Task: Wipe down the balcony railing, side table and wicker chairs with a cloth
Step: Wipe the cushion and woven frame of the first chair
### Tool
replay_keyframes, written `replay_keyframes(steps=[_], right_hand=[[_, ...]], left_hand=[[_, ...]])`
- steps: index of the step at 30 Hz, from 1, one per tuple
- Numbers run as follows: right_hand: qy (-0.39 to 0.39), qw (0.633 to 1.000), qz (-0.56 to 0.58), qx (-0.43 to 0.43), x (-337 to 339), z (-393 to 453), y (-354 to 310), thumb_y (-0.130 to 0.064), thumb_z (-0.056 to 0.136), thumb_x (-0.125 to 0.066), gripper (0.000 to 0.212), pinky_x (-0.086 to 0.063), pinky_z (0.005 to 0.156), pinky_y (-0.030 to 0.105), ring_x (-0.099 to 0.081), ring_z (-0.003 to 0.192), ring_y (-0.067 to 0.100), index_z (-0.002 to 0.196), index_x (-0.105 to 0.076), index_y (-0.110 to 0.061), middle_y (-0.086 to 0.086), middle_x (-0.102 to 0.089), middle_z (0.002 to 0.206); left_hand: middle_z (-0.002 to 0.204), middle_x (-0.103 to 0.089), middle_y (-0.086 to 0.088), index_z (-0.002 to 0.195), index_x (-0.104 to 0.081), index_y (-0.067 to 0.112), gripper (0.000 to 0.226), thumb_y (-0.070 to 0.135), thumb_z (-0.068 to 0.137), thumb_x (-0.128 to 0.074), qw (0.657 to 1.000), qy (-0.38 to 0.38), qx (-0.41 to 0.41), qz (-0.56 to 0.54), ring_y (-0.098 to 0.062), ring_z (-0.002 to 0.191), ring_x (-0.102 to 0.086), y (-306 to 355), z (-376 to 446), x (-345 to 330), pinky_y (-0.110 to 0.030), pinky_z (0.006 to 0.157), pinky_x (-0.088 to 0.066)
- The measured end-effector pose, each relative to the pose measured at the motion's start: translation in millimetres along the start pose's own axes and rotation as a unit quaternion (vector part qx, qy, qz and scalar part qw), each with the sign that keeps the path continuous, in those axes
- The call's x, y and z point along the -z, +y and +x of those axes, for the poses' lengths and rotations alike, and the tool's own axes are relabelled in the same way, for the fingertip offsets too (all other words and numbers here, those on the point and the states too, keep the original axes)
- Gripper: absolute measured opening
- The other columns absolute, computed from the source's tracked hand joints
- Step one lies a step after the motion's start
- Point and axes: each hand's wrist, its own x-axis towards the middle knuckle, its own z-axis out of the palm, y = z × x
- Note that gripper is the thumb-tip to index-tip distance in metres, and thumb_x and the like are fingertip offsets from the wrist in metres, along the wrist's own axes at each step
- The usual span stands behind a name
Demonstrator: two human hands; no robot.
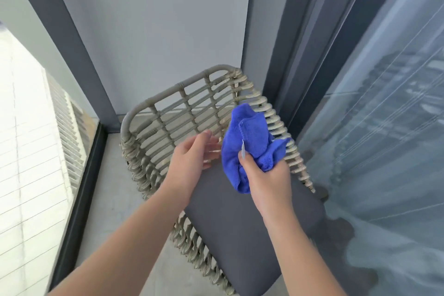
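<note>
Right hand gripping bunched blue cloth above wicker chair; left hand spreading empty beside. Cloth likely soft, light, floppy; needing gathered-middle hold.

Right hand grips a bunched blue cloth over the wicker chair; left hand, seemingly relaxed, hovers beside it.

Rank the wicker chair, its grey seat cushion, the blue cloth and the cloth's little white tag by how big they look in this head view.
1. Wicker chair
2. Grey seat cushion
3. Blue cloth, bunched in the right hand, nearer the camera, so it looks larger
4. White tag
</note>
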Motion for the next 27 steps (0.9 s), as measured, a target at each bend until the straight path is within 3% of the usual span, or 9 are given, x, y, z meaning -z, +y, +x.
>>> replay_keyframes(steps=[5, 9, 10, 13, 14, 17, 19, 22, 27], right_hand=[[0.003, 1.0, -0.026, -0.016, -14.6, 29.7, 50.3, -0.02, 0.095, -0.071, 0.022, -0.045, 0.057, 0.011, -0.064, 0.064, 0.002, 0.117, -0.067, -0.023, -0.014, -0.07, 0.075], [-0.022, 0.997, -0.065, -0.017, -28.5, 49.3, 89.2, -0.021, 0.094, -0.072, 0.016, -0.044, 0.053, 0.01, -0.06, 0.057, 0.0, 0.108, -0.066, -0.028, -0.015, -0.066, 0.066], [-0.033, 0.996, -0.077, -0.018, -35.1, 53.5, 101.6, -0.022, 0.094, -0.072, 0.016, -0.044, 0.053, 0.01, -0.06, 0.056, 0.0, 0.108, -0.066, -0.029, -0.014, -0.065, 0.065], [-0.041, 0.994, -0.104, -0.02, -50.9, 64.3, 139.6, -0.029, 0.092, -0.073, 0.023, -0.046, 0.055, 0.012, -0.063, 0.06, 0.006, 0.112, -0.065, -0.034, -0.01, -0.068, 0.07], [-0.041, 0.993, -0.104, -0.022, -55.6, 66.8, 152.9, -0.031, 0.091, -0.074, 0.025, -0.048, 0.056, 0.012, -0.065, 0.063, 0.009, 0.113, -0.064, -0.036, -0.006, -0.07, 0.073], [-0.052, 0.99, -0.131, -0.03, -65.3, 72.8, 192.6, -0.034, 0.091, -0.075, 0.025, -0.047, 0.057, 0.012, -0.066, 0.069, 0.015, 0.113, -0.064, -0.035, 0.001, -0.071, 0.077], [-0.073, 0.983, -0.166, -0.033, -70.9, 80.7, 218.6, -0.036, 0.09, -0.075, 0.023, -0.047, 0.059, 0.014, -0.065, 0.067, 0.01, 0.111, -0.065, -0.035, -0.008, -0.068, 0.072], [-0.119, 0.965, -0.232, -0.035, -77.8, 92.4, 256.6, -0.037, 0.09, -0.074, 0.021, -0.049, 0.061, 0.029, -0.061, 0.064, 0.013, 0.108, -0.064, -0.038, -0.011, -0.062, 0.066], [-0.169, 0.924, -0.344, 0.001, -79.4, 126.1, 315.9, -0.025, 0.089, -0.071, 0.024, -0.046, 0.056, 0.03, -0.062, 0.069, 0.014, 0.109, -0.06, -0.031, -0.006, -0.066, 0.077]], left_hand=[[0.091, -0.079, -0.002, 0.093, -0.074, 0.013, 0.033, 0.04, 0.1, -0.056, 0.996, 0.065, 0.0, 0.069, -0.021, 0.086, -0.074, -63.1, 50.0, 28.1, -0.035, 0.084, -0.054], [0.084, -0.073, 0.014, 0.087, -0.068, 0.03, 0.033, 0.057, 0.09, -0.048, 0.96, 0.046, -0.037, 0.274, -0.015, 0.086, -0.067, -123.0, 94.9, 59.8, -0.04, 0.086, -0.055], [0.085, -0.071, 0.016, 0.09, -0.066, 0.032, 0.032, 0.056, 0.094, -0.045, 0.931, 0.035, -0.051, 0.359, -0.013, 0.087, -0.066, -140.8, 104.3, 70.0, -0.037, 0.085, -0.053], [0.085, -0.071, 0.011, 0.096, -0.063, 0.028, 0.049, 0.055, 0.094, -0.022, 0.768, 0.0, -0.163, 0.619, -0.02, 0.087, -0.067, -197.1, 130.1, 104.1, -0.037, 0.084, -0.047], [0.079, -0.07, 0.008, 0.091, -0.063, 0.026, 0.05, 0.053, 0.093, -0.021, 0.732, -0.006, -0.181, 0.656, -0.022, 0.082, -0.068, -214.0, 133.2, 115.9, -0.037, 0.081, -0.046], [0.066, -0.06, 0.007, 0.08, -0.061, 0.023, 0.039, 0.045, 0.098, -0.034, 0.687, -0.006, -0.235, 0.687, -0.023, 0.069, -0.062, -257.3, 138.0, 149.7, -0.039, 0.079, -0.045], [0.066, -0.058, 0.007, 0.078, -0.06, 0.022, 0.041, 0.047, 0.1, -0.037, 0.667, 0.027, -0.277, 0.691, -0.023, 0.07, -0.056, -275.5, 140.4, 151.3, -0.039, 0.086, -0.042], [0.059, -0.058, 0.006, 0.07, -0.055, 0.021, 0.045, 0.048, 0.101, -0.036, 0.677, 0.096, -0.275, 0.676, -0.024, 0.065, -0.053, -285.3, 153.3, 133.9, -0.039, 0.083, -0.036], [0.056, -0.054, 0.004, 0.064, -0.052, 0.019, 0.037, 0.032, 0.098, -0.049, 0.653, 0.193, -0.334, 0.652, -0.026, 0.059, -0.048, -303.3, 169.0, 127.6, -0.039, 0.073, -0.041]])
